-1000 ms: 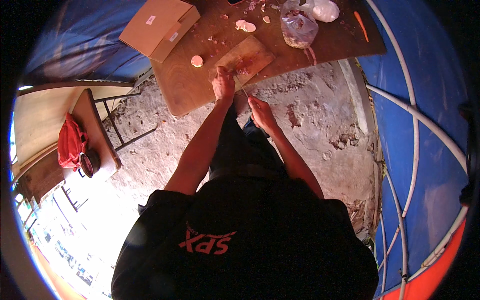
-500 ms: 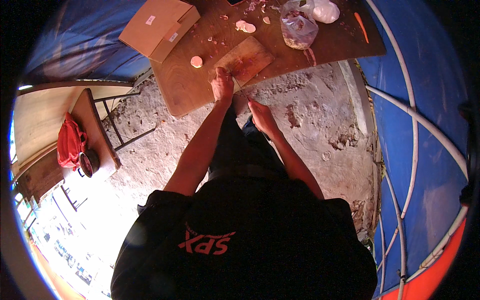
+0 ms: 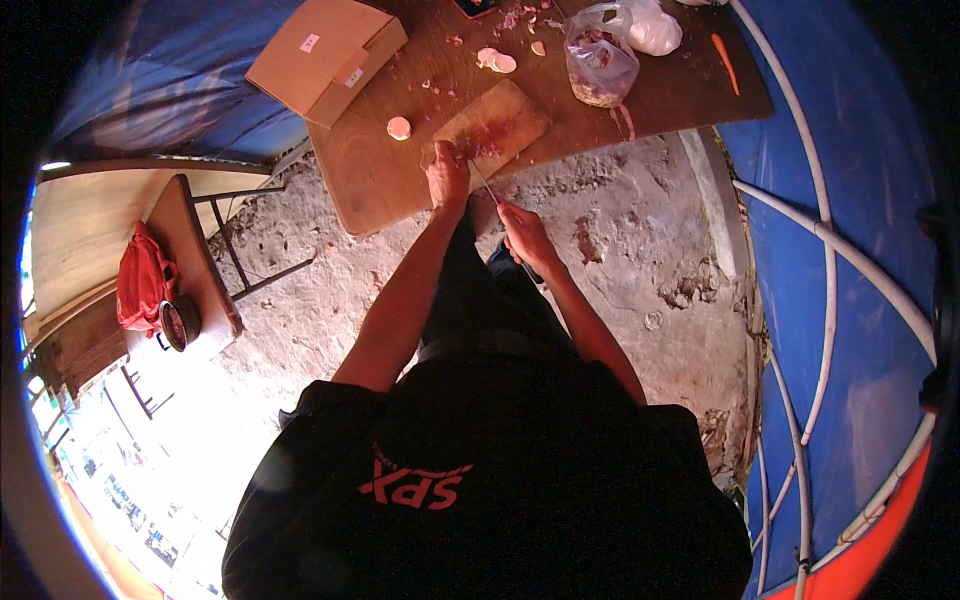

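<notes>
My right hand (image 3: 526, 238) is wrapped round the handle of a knife. Its thin blade (image 3: 484, 183) slants up and left across the near edge of a wooden cutting board (image 3: 510, 103). At the board's near left corner is my left hand (image 3: 448, 176), fingers curled in a pinch close to the blade's tip. Whatever those fingers hold is hidden. Small purplish chopped bits (image 3: 488, 150) lie on the board beside that hand.
The brown table (image 3: 370, 185) carries a cardboard box (image 3: 328, 58), a pale round slice (image 3: 399, 128), more pale pieces (image 3: 496, 61), a clear bag of scraps (image 3: 602, 72), a white bag (image 3: 655, 27) and a carrot (image 3: 725, 62). Blue sheeting with white pipes (image 3: 822, 190) stands right.
The knife has shifted slightly in my right hand, and its handle end now shows below the fist. My left hand stays at the board's corner. The whole view has moved a little.
</notes>
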Demonstrator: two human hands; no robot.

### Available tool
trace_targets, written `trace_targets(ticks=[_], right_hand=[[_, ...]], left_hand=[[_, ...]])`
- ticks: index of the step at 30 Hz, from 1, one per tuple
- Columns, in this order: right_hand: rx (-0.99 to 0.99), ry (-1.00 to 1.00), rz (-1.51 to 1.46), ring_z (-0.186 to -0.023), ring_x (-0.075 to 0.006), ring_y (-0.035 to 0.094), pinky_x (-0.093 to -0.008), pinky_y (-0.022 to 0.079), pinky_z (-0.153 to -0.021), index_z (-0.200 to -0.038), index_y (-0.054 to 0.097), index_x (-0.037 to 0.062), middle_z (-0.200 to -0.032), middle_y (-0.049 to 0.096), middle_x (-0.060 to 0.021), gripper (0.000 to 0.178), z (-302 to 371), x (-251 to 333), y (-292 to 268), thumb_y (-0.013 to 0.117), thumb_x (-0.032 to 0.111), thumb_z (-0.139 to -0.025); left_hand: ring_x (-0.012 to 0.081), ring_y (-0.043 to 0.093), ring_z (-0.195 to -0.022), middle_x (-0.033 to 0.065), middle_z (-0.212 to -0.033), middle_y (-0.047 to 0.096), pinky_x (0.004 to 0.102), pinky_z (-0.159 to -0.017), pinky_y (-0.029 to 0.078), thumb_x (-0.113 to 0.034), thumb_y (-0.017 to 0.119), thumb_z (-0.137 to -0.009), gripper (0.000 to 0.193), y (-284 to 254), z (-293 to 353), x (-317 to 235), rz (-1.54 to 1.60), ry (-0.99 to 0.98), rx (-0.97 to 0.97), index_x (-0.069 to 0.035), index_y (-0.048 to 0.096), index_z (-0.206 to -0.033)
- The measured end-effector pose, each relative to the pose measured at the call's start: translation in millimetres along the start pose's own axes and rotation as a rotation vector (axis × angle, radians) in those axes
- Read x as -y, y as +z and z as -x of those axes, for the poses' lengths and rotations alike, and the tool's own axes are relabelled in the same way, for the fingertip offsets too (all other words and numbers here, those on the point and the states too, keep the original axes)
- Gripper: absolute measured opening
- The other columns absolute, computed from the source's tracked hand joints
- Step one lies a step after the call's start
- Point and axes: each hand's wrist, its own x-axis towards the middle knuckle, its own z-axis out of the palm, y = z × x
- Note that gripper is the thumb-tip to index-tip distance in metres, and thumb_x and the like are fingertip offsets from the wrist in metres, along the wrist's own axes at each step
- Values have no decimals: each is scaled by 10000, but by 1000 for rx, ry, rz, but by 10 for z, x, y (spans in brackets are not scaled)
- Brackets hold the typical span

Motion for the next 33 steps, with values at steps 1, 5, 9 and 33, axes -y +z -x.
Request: trace_targets(ticks=[1, 5, 9, 33], right_hand=[[-5, -9, 5, -375, -80, 392, -263, 334, -340, -1420, 513, 145, -524, 431, 16, 497, 9, -6, 1, 513, 430, -1012], [-36, -44, 64, -379, -83, 398, -268, 333, -349, -1411, 526, 143, -527, 430, 21, 481, 2, -79, 9, 503, 417, -1017], [-78, -201, 197, -411, -83, 408, -283, 344, -389, -1391, 551, 131, -531, 421, 24, 462, -245, -102, 39, 493, 401, -1021], [-255, -408, 258, -496, -89, 488, -285, 424, -487, -1389, 557, 143, -621, 505, -16, 435, -178, 25, -350, 502, 381, -1028]], left_hand=[[405, 672, -739, 181, -824, 673, 501, -628, 529, -91, 635, -882, 205, 1, 3, -9, -13, -25, 20, -69, 479, -1013], [417, 666, -747, 188, -816, 671, 517, -625, 523, -80, 618, -885, 199, 0, 8, -25, 20, 1, -2, -69, 472, -1019], [424, 665, -739, 195, -790, 669, 520, -612, 520, -72, 599, -887, 187, 23, 17, -13, 20, 8, -26, -67, 465, -1017], [355, 688, -776, 157, -832, 696, 453, -679, 533, -122, 610, -818, 92, 339, -118, 63, 320, 43, -57, -77, 641, -892]])
